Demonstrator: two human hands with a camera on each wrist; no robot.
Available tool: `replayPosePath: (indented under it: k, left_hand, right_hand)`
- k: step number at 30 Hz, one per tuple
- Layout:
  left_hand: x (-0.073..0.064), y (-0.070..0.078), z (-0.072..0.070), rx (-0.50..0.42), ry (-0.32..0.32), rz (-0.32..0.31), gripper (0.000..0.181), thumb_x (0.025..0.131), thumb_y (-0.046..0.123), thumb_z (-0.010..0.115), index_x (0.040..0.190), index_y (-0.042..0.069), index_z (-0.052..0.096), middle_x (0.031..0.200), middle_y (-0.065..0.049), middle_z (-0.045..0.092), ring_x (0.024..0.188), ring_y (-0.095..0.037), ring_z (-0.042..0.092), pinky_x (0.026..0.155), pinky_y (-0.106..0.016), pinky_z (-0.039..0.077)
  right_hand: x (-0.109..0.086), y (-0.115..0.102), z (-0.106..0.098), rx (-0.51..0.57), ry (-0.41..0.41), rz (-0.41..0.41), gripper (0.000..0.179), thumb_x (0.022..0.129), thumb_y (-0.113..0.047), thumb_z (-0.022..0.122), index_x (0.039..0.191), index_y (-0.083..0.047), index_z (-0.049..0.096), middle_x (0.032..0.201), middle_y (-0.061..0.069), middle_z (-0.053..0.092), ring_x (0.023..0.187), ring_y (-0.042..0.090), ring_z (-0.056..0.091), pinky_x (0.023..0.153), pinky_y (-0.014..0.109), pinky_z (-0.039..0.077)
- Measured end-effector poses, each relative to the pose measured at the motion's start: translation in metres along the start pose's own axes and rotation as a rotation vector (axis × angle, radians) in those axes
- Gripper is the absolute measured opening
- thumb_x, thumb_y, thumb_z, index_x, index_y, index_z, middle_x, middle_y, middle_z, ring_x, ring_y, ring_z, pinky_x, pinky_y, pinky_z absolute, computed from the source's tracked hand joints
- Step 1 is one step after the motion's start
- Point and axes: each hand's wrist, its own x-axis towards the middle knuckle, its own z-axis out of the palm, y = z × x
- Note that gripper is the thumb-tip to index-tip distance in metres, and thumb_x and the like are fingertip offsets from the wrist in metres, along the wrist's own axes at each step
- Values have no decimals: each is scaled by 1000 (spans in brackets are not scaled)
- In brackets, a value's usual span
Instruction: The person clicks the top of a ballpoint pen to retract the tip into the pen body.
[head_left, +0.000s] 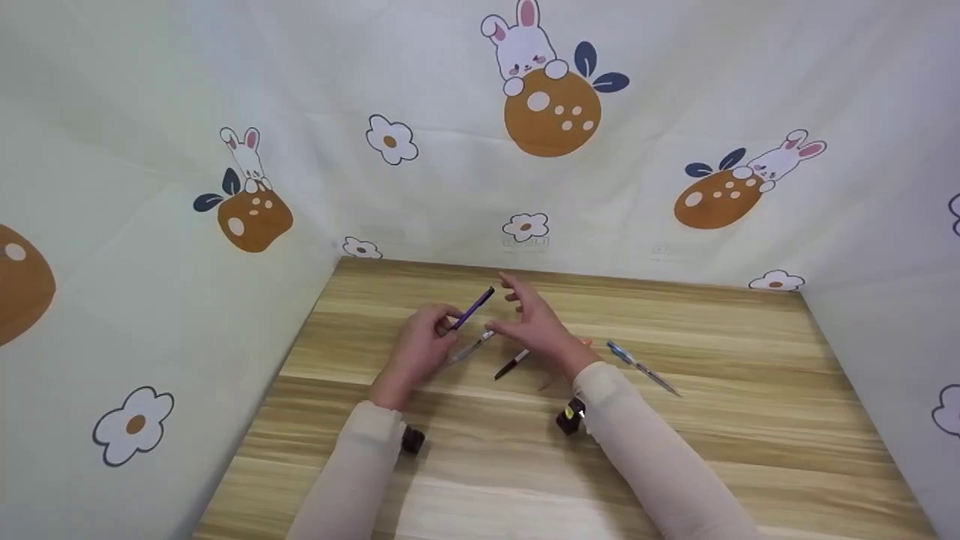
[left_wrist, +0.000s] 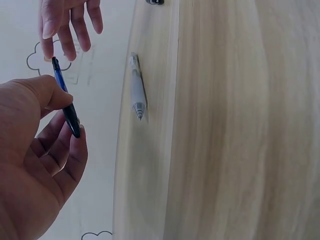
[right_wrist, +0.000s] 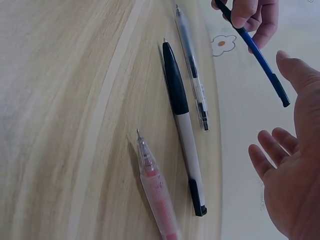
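My left hand (head_left: 424, 342) pinches a blue-purple pen (head_left: 474, 307) between thumb and fingers, above the table. In the left wrist view the pen (left_wrist: 62, 87) slants, with its dark tip end past the fingers. My right hand (head_left: 534, 322) is spread beside the pen's clip end, holding nothing; in the right wrist view a gap shows between its fingers and the pen (right_wrist: 260, 57). Below the hands lie a clear pen (head_left: 472, 346) and a black-and-white pen (head_left: 513, 364). A pink clear pen (right_wrist: 159, 197) lies partly under the right forearm in the head view.
To the right of the right hand, a clear pen with a blue clip (head_left: 642, 367) lies on the wood-grain table (head_left: 735, 420). Pale cloth walls (head_left: 442, 195) printed with rabbits and flowers stand behind and at both sides. A small dark camera (head_left: 571, 416) is strapped at the right wrist.
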Motion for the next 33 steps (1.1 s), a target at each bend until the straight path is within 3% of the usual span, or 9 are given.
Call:
replayPosePath:
  k: [10,17,27,33]
  left_hand:
    - [-1,-8,-5,133,12,-8,30,94,3,82,121,14,78,98,-2,65,91,-23,63,83,-46,55]
    - [-3,-11,-7,206,22,-18,29,96,7,81,124,16,78,99,-1,64,89,-22,63,81,-44,55]
    - [-3,-18,-12,234,25,-37,29,98,5,78,125,16,78,100,-2,64,89,-23,63,81,-44,55]
    - [-3,-25,-15,245,31,-29,28,98,5,80,124,14,78,99,-4,63,87,-24,62,81,-46,54]
  right_hand:
    - [5,3,9,4,-22,13,93,98,-21,87,172,-7,32,171,17,40,151,50,43,123,64,38]
    - [8,4,16,-27,-15,42,93,97,-18,88,172,-7,34,171,21,39,151,46,44,118,63,46]
    - [18,4,27,-51,-15,27,95,94,-19,91,170,-4,36,169,26,41,149,48,46,119,62,45]
    - [21,2,32,-67,-41,31,96,95,-25,90,172,-9,35,170,24,40,150,46,46,121,58,44]
